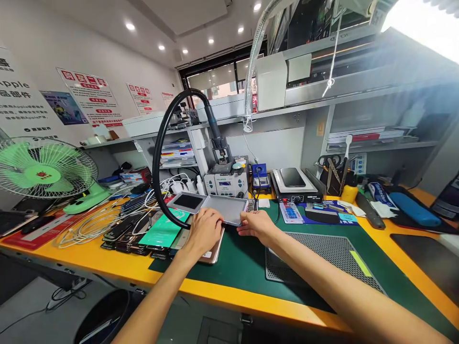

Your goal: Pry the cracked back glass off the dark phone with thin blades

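A shallow grey tray-like case (226, 208) is between my two hands above the green mat (229, 272). My left hand (205, 229) rests over its left front edge, fingers bent and together. With bent fingers, my right hand (256, 223) grips the case at its right front corner. A flat piece with a dark rectangular panel (187, 201) lies just left of the case; whether the two are joined is unclear. Beneath my left hand is a gold-edged tablet-like device (215, 251), beside a teal sheet (163, 228) on stacked phones or screens.
A black hose (157, 157) arches over the left side. Behind stand a grey station (225, 184) and a heating plate (294, 184) with a phone on it. White cables (89, 222) and a green fan (43, 174) are left, a perforated mat (322, 258) right.
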Demonstrator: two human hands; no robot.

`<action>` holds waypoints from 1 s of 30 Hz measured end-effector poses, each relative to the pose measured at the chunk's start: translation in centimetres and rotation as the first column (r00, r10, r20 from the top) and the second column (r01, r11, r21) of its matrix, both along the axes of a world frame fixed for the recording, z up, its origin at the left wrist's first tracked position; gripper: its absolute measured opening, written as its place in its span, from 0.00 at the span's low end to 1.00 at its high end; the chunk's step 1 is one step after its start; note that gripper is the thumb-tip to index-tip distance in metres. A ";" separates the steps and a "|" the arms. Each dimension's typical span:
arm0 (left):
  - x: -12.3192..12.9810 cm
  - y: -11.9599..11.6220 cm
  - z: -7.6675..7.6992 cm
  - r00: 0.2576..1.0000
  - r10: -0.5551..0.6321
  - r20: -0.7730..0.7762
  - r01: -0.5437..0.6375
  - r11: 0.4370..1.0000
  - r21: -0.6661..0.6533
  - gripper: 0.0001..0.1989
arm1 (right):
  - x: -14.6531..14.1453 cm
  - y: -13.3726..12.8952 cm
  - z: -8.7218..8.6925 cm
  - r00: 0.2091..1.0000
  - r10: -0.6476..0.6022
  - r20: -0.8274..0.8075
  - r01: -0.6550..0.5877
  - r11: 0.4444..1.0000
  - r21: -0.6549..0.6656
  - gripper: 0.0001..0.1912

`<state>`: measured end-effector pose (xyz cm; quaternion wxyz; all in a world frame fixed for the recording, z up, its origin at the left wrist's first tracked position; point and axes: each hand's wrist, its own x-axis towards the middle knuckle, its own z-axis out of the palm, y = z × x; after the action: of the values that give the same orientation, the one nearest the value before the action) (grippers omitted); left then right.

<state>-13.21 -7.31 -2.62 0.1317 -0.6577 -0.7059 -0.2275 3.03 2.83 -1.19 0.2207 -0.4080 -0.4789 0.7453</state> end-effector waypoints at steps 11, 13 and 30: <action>1.6 -2.8 0.9 0.994 -0.101 0.046 0.095 0.988 0.120 0.13 | 4.6 -4.3 0.3 0.981 -0.131 -0.141 0.121 0.989 -0.083 0.10; 1.5 -3.4 0.3 0.996 -0.024 0.091 0.008 0.984 0.179 0.13 | 5.6 -5.5 0.0 0.979 -0.146 -0.143 0.129 0.984 -0.122 0.08; -2.5 -2.5 4.4 0.875 0.219 0.432 -0.223 0.974 -0.043 0.09 | 8.4 -7.0 -0.5 0.999 0.004 -0.053 -0.010 0.993 -0.114 0.04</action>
<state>-15.75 -9.85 1.81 -0.0008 -0.5048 -0.7870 -0.3547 11.43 -4.21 -1.72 0.2071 -0.3985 -0.4308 0.7828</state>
